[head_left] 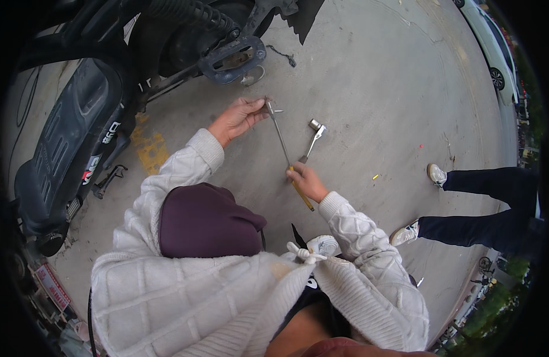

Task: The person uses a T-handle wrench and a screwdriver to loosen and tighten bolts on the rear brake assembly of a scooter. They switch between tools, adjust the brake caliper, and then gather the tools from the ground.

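My right hand (308,181) is closed round the yellow handle of a long screwdriver (280,134), whose thin metal shaft slants up and to the left. At the shaft's far end my left hand (242,116) pinches thumb and fingers together. A small shiny metal piece (277,110) sticks out sideways there; its kind is too small to tell, and part of it is hidden by the fingers. On the ground just right of the shaft lies a ratchet wrench (315,143) with a socket on its head. Its handle end passes behind my right hand.
A dark scooter (78,113) fills the left side, with its black footrest loop (233,59) near my left hand. A person's legs (480,229) in dark trousers stand at right. A small yellow stick (375,177) lies on the concrete; a pale car (491,47) is beyond.
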A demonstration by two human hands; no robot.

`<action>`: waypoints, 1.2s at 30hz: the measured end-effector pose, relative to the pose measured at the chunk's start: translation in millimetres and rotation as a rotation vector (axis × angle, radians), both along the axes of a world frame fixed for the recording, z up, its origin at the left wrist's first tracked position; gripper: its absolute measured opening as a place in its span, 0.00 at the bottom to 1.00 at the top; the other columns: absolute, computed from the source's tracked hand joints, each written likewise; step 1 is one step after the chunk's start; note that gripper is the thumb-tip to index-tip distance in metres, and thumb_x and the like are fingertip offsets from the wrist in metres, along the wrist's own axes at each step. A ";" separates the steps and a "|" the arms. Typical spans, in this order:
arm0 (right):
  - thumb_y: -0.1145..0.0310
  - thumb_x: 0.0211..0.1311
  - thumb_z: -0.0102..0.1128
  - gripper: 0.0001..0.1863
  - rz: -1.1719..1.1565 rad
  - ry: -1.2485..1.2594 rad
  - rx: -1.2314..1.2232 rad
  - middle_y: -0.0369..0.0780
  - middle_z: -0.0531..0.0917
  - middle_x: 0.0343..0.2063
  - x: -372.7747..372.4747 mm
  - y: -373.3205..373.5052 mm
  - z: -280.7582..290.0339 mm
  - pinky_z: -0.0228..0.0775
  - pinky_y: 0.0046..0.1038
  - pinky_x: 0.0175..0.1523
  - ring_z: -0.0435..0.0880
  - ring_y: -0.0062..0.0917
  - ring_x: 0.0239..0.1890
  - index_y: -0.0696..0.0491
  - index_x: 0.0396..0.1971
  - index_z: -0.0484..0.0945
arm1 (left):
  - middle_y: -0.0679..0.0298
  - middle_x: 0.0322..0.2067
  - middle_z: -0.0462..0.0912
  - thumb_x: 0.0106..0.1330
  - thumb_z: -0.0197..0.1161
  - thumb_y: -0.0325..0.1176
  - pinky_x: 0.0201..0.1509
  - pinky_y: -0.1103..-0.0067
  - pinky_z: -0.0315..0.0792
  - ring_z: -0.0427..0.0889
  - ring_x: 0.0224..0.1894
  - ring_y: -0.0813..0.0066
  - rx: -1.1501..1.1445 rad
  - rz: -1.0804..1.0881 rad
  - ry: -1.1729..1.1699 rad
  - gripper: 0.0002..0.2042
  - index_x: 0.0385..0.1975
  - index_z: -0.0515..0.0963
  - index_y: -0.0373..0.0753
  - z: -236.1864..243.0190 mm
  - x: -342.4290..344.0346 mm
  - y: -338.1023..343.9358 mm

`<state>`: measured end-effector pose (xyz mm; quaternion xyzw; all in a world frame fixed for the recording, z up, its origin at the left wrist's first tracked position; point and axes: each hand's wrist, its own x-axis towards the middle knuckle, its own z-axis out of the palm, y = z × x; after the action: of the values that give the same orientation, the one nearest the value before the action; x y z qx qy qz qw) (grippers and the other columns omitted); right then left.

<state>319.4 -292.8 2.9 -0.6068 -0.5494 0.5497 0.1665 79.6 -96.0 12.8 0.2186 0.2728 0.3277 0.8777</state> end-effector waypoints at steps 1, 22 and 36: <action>0.62 0.71 0.53 0.13 -0.003 0.027 -0.034 0.37 0.80 0.28 -0.7 -1.2 0.1 0.70 0.27 0.42 0.77 0.21 0.33 0.59 0.38 0.78 | 0.62 0.41 0.84 0.70 0.61 0.30 0.52 0.77 0.79 0.82 0.43 0.75 0.022 0.001 0.014 0.13 0.51 0.79 0.31 4.3 -1.9 -1.7; 0.62 0.73 0.47 0.19 0.156 0.313 -0.227 0.38 0.82 0.33 -3.2 -7.2 26.6 0.71 0.29 0.50 0.79 0.25 0.39 0.56 0.54 0.78 | 0.61 0.37 0.84 0.70 0.61 0.30 0.45 0.78 0.82 0.85 0.38 0.73 0.303 0.021 0.299 0.10 0.45 0.80 0.30 42.6 6.0 -7.2; 0.61 0.74 0.46 0.20 0.174 0.346 -0.258 0.35 0.80 0.31 -10.6 -8.1 28.7 0.67 0.25 0.44 0.74 0.20 0.34 0.57 0.56 0.76 | 0.58 0.35 0.84 0.70 0.59 0.28 0.40 0.79 0.83 0.86 0.35 0.71 0.513 0.011 0.474 0.10 0.42 0.80 0.27 56.6 -2.6 -3.6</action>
<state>308.8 -300.9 31.6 -0.4701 -0.4880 0.7236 0.1314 76.9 -99.6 69.4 0.5008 0.3791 0.3302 0.7046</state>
